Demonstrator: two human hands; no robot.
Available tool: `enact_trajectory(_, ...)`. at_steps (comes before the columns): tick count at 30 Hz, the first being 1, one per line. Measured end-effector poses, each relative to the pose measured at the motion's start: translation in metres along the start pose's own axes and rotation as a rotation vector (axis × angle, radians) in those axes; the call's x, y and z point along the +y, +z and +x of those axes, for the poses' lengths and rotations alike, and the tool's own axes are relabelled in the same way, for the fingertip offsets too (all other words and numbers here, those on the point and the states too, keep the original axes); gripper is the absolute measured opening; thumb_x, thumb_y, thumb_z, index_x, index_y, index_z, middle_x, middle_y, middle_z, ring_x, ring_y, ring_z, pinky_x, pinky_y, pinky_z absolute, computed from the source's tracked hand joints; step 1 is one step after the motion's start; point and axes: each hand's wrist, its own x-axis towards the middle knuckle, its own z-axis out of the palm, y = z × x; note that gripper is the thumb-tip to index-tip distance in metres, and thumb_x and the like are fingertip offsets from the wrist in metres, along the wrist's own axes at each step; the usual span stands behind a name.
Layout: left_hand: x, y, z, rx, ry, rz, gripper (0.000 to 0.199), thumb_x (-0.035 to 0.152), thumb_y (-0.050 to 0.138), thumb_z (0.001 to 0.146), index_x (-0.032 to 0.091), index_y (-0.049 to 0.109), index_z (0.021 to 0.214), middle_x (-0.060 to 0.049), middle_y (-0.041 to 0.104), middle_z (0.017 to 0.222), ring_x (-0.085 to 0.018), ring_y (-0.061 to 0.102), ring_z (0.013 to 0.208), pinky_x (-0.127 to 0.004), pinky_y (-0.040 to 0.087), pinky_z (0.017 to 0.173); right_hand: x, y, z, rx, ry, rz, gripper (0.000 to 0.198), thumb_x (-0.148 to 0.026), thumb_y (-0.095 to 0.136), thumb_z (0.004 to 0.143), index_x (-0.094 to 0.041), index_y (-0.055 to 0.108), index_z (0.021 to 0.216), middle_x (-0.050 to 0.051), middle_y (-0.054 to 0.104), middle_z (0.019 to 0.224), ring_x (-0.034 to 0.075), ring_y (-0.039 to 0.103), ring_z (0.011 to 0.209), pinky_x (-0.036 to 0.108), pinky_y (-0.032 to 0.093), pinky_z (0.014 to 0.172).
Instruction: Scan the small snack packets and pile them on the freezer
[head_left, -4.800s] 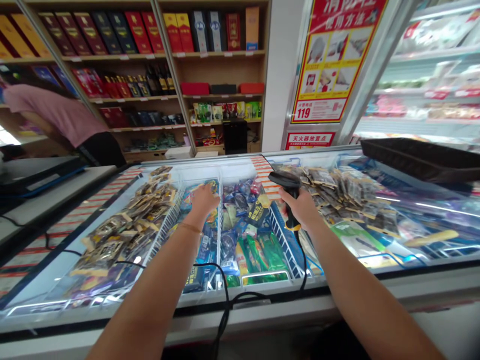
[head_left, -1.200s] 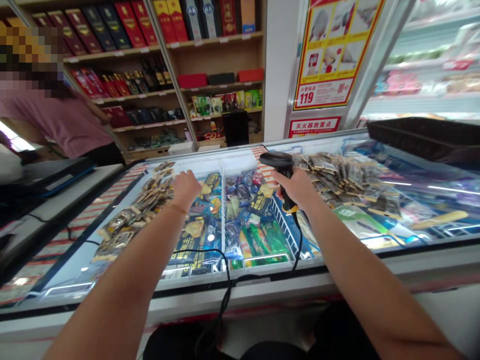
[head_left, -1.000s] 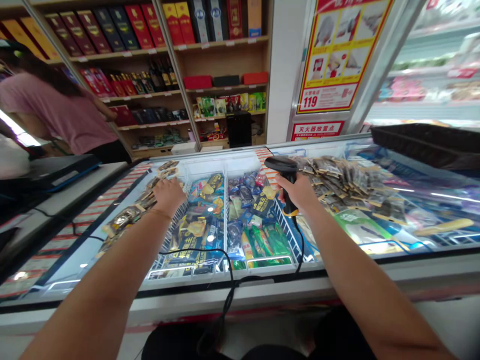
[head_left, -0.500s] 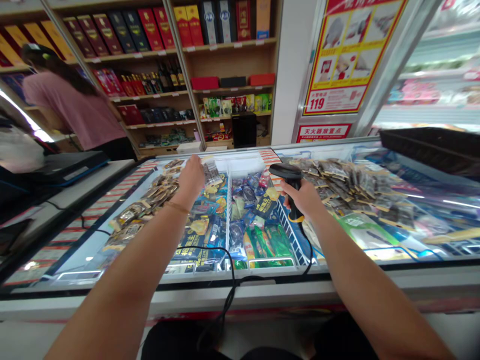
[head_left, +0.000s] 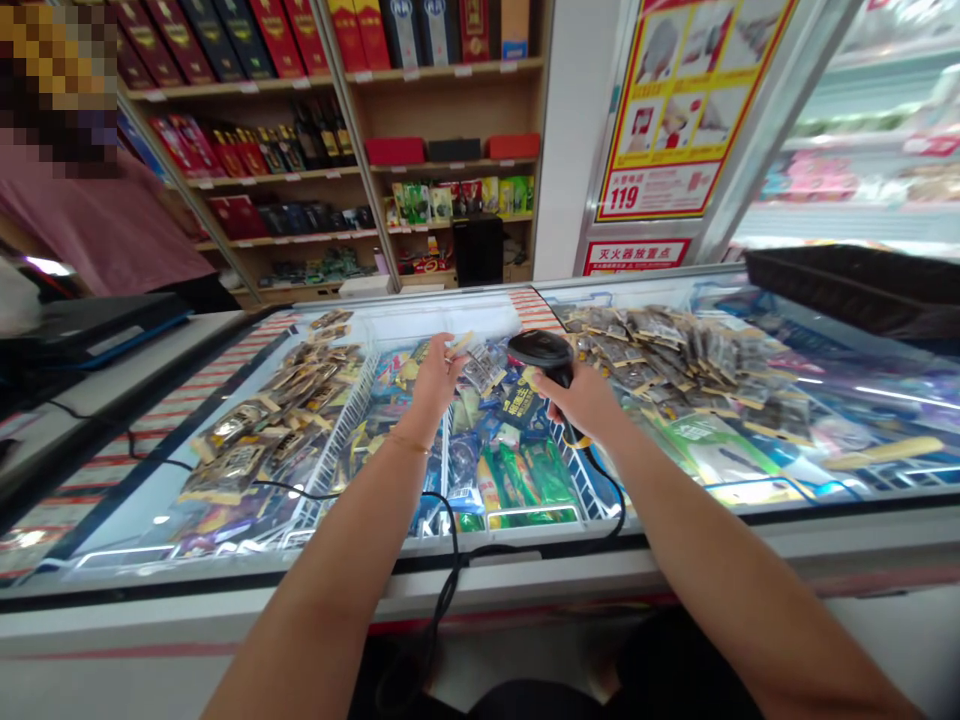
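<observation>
My left hand (head_left: pixel 439 372) pinches the edge of a small clear packet with dark contents (head_left: pixel 485 367), above the chest freezer's glass top. In my right hand (head_left: pixel 577 400) is a black barcode scanner (head_left: pixel 541 352), its head facing left toward the packet. A black cable (head_left: pixel 609 478) runs from the scanner's grip down along the freezer's front edge. Similar packets lie in a heap on the left (head_left: pixel 259 420) and in a larger heap on the right (head_left: pixel 675 350). Under the glass, bagged ice treats (head_left: pixel 517 475) fill white wire baskets.
A black tray (head_left: pixel 855 290) rests on the freezer's right end. At the left stands a counter with a dark flat device (head_left: pixel 112 325). A person in a pink shirt (head_left: pixel 112 220) is beyond it, before shelves (head_left: pixel 450 75) of boxes and bottles.
My left hand has carried the packet rightward, close to the scanner. The scanner has shifted slightly left and tilted. The view has turned a little, and the person sits further left in it.
</observation>
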Motion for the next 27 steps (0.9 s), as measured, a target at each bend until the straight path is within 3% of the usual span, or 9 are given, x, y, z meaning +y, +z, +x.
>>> enact_trajectory(3,-0.008,0.001,0.005,0.037,0.089,-0.026,0.05,0.025,0.061,0.084,0.026,0.044,0.13,-0.004,0.059,0.102,-0.015,0.061,0.072,-0.029,0.053,0.065,0.0,-0.002,0.0,-0.001,-0.01,-0.01,0.029,-0.045,0.07,0.082,-0.019,0.058,0.078,-0.002,0.057,0.043,0.015,0.057,0.037,0.024,0.044,0.043)
enact_trajectory(7,-0.012,-0.004,0.012,0.168,0.325,0.072,0.052,0.019,0.057,0.087,0.023,0.043,0.137,-0.01,0.057,0.114,-0.019,0.06,0.095,-0.035,0.054,0.086,0.001,-0.006,0.0,-0.001,-0.021,0.009,0.028,-0.045,0.069,0.083,-0.019,0.059,0.084,-0.001,0.06,0.045,0.015,0.057,0.038,0.025,0.045,0.045)
enact_trajectory(10,-0.015,-0.007,0.013,0.176,0.383,0.099,0.05,0.018,0.057,0.086,0.021,0.047,0.135,-0.012,0.056,0.121,-0.021,0.059,0.105,-0.036,0.051,0.093,0.0,-0.007,0.0,-0.012,-0.017,0.01,0.028,-0.045,0.068,0.083,-0.018,0.06,0.085,-0.001,0.06,0.045,0.016,0.057,0.039,0.025,0.046,0.045)
enact_trajectory(14,-0.016,-0.005,0.011,0.091,0.206,0.063,0.058,0.014,0.067,0.076,0.021,0.05,0.131,-0.01,0.06,0.115,-0.019,0.063,0.094,-0.034,0.054,0.084,-0.001,-0.005,-0.001,-0.012,-0.022,-0.021,0.029,-0.045,0.067,0.084,-0.018,0.058,0.081,0.0,0.06,0.045,0.016,0.056,0.038,0.025,0.044,0.045)
enact_trajectory(17,-0.013,-0.003,0.008,-0.009,0.038,0.078,0.038,0.014,0.07,0.072,0.019,0.06,0.108,-0.006,0.067,0.098,-0.019,0.066,0.085,-0.036,0.054,0.085,0.0,-0.004,-0.001,-0.026,-0.021,-0.042,0.029,-0.045,0.067,0.084,-0.018,0.058,0.08,0.001,0.061,0.045,0.016,0.057,0.038,0.025,0.044,0.045)
enact_trajectory(20,-0.006,-0.001,0.007,0.064,-0.123,-0.054,0.02,0.019,0.07,0.073,0.019,0.06,0.091,-0.005,0.069,0.089,-0.021,0.068,0.083,-0.038,0.057,0.084,0.002,-0.004,-0.002,-0.068,-0.027,-0.034,0.03,-0.046,0.067,0.084,-0.018,0.057,0.08,0.001,0.061,0.046,0.016,0.057,0.039,0.025,0.045,0.046)
enact_trajectory(24,0.001,-0.001,0.004,0.083,-0.249,-0.398,0.028,0.023,0.073,0.073,0.019,0.059,0.097,-0.005,0.072,0.091,-0.023,0.07,0.091,-0.04,0.06,0.081,-0.002,-0.004,-0.006,-0.113,-0.028,-0.004,0.027,-0.044,0.066,0.085,-0.019,0.056,0.08,0.001,0.062,0.048,0.015,0.057,0.039,0.025,0.045,0.046)
enact_trajectory(27,0.003,0.0,0.004,0.127,-0.269,-0.493,0.039,0.022,0.075,0.072,0.02,0.054,0.105,-0.004,0.073,0.093,-0.022,0.071,0.094,-0.042,0.061,0.082,-0.008,-0.004,-0.01,-0.139,-0.028,-0.036,0.025,-0.04,0.066,0.085,-0.02,0.055,0.078,0.0,0.06,0.046,0.015,0.056,0.038,0.024,0.044,0.045)
